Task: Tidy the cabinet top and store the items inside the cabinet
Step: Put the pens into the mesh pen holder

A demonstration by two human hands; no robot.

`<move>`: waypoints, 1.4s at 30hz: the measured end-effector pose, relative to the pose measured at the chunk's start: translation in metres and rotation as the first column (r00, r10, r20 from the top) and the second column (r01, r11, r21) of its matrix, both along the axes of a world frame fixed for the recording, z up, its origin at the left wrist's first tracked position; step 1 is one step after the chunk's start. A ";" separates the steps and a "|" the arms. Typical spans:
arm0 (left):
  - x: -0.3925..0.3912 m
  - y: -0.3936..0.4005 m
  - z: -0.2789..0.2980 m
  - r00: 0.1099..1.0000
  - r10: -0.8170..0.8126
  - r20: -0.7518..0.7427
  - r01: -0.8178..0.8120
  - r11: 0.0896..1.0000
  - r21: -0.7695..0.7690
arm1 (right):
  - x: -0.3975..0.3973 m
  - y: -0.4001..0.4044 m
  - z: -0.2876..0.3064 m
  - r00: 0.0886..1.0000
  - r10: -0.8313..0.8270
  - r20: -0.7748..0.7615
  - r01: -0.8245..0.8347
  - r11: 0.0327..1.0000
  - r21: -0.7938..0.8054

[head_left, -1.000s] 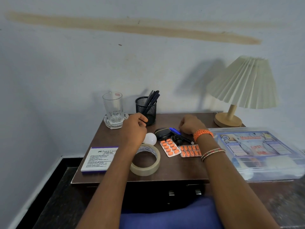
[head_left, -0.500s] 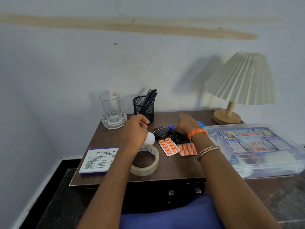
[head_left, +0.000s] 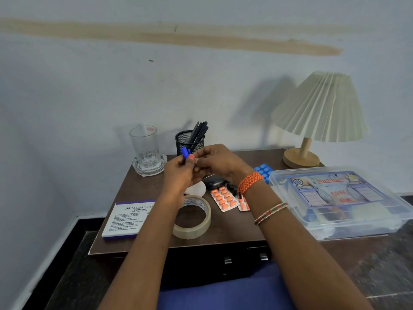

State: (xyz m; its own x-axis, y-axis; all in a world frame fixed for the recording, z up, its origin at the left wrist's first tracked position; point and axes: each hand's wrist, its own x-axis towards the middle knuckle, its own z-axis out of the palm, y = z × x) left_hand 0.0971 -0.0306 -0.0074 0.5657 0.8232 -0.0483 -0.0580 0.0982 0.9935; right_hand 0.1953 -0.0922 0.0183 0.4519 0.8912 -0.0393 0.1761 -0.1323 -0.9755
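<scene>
Far left on the cabinet top [head_left: 147, 182] I've got the Faber-Castell stamp pad box [head_left: 128, 219] hanging a bit over the front edge, and behind it an empty drinking glass [head_left: 144, 143] parked in a glass ashtray [head_left: 149, 167]. Then the mesh pen holder [head_left: 189, 142] full of dark pens at the back. Just in front of it, my left hand [head_left: 182, 173] is pinched shut around a blue pen [head_left: 185, 154], tip end up, and my right hand [head_left: 220, 164] is closed on the same pen from the other side. My guess is I'm capping it before it goes in the holder. Below that sits the tape roll [head_left: 193, 218], flat, next to the orange pill strips [head_left: 224, 200]. Further right there's a blue blister pack [head_left: 263, 171], then the clear first aid box [head_left: 339, 200] lying shut under the pleated lamp [head_left: 319, 113]. Nothing's inside the cabinet yet as far as I can see.
</scene>
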 end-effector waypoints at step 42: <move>-0.007 0.017 -0.003 0.981 0.191 0.028 -0.193 0.972 0.136 | 0.022 -0.025 0.001 0.536 -0.496 0.684 0.388 0.864 0.323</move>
State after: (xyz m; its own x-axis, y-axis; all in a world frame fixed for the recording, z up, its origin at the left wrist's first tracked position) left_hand 0.0904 -0.0132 -0.0099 0.3967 0.9144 0.0800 -0.0771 -0.0536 0.9956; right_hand 0.2169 -0.1174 0.0189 0.6169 0.5420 0.5707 0.7749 -0.2914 -0.5609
